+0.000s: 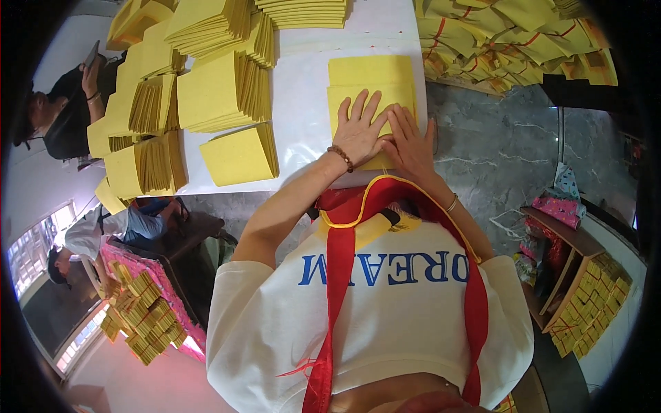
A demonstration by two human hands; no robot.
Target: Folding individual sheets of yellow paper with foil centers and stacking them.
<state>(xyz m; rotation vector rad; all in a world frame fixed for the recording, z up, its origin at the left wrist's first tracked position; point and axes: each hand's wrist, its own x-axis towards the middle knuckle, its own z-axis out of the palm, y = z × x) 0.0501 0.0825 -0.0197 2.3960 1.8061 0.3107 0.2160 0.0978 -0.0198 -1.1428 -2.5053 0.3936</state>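
Observation:
Yellow paper sheets (370,71) lie at the right end of a white-covered table, close to its front edge. My left hand (359,129) rests flat on them with fingers spread. Beside it, my right hand (412,143) also lies on the paper, fingers stretched out and its fingertips near the left hand's. The two hands meet at the thumbs and hide the middle of the sheets. Neither hand grips anything. To the left sits a small folded yellow bundle (239,155), with a thicker folded stack (210,93) behind it.
More yellow stacks (141,103) fill the table's left side. Yellow bundles with red ties (509,34) are heaped at the far right. A wooden shelf (568,275) with yellow packs stands right. Two other people are at the left, one seated by a pink-covered table (175,292).

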